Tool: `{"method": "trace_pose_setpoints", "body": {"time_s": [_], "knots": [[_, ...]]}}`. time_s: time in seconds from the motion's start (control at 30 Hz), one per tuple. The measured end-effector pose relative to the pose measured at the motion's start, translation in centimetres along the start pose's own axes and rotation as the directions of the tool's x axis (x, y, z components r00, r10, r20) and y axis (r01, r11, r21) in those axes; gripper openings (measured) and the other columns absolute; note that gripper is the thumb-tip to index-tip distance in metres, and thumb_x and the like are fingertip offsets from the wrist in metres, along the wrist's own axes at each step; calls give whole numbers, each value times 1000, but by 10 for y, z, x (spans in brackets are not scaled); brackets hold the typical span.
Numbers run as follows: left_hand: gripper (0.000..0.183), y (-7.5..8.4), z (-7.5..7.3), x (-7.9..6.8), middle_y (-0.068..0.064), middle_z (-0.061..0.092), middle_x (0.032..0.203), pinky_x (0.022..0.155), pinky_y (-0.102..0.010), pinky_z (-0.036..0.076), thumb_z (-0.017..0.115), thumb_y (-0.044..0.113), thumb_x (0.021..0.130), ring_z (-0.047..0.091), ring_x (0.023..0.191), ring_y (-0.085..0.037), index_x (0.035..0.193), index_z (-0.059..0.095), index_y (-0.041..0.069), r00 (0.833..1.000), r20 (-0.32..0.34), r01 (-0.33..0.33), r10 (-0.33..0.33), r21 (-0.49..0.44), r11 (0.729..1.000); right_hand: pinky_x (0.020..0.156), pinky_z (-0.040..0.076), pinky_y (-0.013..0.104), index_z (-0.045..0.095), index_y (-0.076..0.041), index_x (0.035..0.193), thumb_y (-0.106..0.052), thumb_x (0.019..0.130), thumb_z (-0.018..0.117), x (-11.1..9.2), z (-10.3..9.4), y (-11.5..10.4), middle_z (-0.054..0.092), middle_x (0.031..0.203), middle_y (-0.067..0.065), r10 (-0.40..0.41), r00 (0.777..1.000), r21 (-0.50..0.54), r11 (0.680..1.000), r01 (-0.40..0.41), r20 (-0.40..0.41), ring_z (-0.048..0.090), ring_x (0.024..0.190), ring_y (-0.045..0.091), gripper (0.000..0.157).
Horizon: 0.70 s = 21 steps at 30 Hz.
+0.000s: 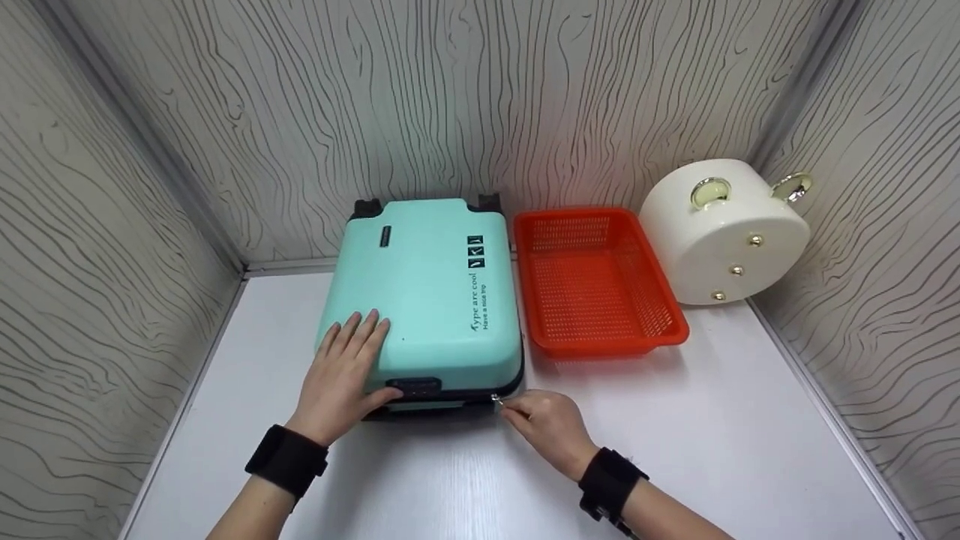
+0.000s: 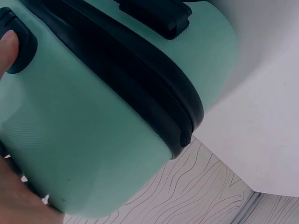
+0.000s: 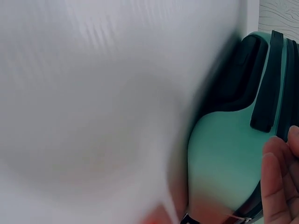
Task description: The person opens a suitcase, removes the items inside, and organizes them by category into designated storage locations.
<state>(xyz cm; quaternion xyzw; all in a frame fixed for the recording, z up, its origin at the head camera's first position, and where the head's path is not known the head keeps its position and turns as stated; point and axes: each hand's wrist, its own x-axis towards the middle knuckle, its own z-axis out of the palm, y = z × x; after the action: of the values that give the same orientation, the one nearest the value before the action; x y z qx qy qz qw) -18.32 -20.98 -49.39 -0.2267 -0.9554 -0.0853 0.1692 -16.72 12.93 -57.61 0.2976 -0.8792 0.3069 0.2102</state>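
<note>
A mint-green hard-shell suitcase (image 1: 427,292) lies flat on the table, its wheels toward the back wall. My left hand (image 1: 337,375) rests on its front left corner with fingers spread. The thumb of that hand touches the black lock (image 1: 416,386) on the near side; the left wrist view shows it there too. At the front right corner, my right hand (image 1: 551,424) pinches a small metal zipper pull (image 1: 496,400) between thumb and curled forefinger. A black zipper band (image 2: 173,105) runs round the shell's edge. In the right wrist view, the pull itself cannot be made out.
Right of the suitcase stands a red perforated plastic basket (image 1: 540,300), close against its side. Farther right, a cream round case (image 1: 697,240) with gold handles and small gold feet leans by the wall. Wood-grain panels (image 1: 525,97) enclose the white table (image 1: 712,427) at the back and sides.
</note>
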Motion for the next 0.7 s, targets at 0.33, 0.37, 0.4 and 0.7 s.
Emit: {"method": "trace_pose_setpoints", "body": {"time_s": [0.33,0.37,0.4,0.7], "knots": [[110,1,2,-1,-14,34,163,123,-51,16,89,51,75,26,151,-35,160,34,7,1000,-22,-13,13,8,1000,70,57,26,83,-13,95,-20,85,84,9,18,-16,77,88,-3,-36,999,6,999,36,39,71,77,8,12],[110,1,2,-1,-14,34,163,123,-51,16,89,51,75,27,151,-35,160,34,7,1000,-22,-14,15,10,1000,70,57,25,83,-13,96,-20,86,83,10,20,-18,77,88,-4,-39,998,4,999,39,43,71,77,8,12],[110,1,2,-1,-14,34,163,123,-51,16,89,51,75,27,151,-35,160,34,7,1000,-22,-15,15,11,1000,70,57,25,83,-14,96,-21,86,83,11,21,-20,77,88,-4,-42,998,4,999,42,43,71,77,7,12],[110,0,1,0,-14,34,163,122,-52,16,89,51,75,27,151,-35,160,35,7,1000,-27,-10,10,15,1000,70,56,21,82,-15,95,-21,85,84,21,34,-31,77,87,-3,-86,996,-11,996,87,33,71,76,7,12]]}}
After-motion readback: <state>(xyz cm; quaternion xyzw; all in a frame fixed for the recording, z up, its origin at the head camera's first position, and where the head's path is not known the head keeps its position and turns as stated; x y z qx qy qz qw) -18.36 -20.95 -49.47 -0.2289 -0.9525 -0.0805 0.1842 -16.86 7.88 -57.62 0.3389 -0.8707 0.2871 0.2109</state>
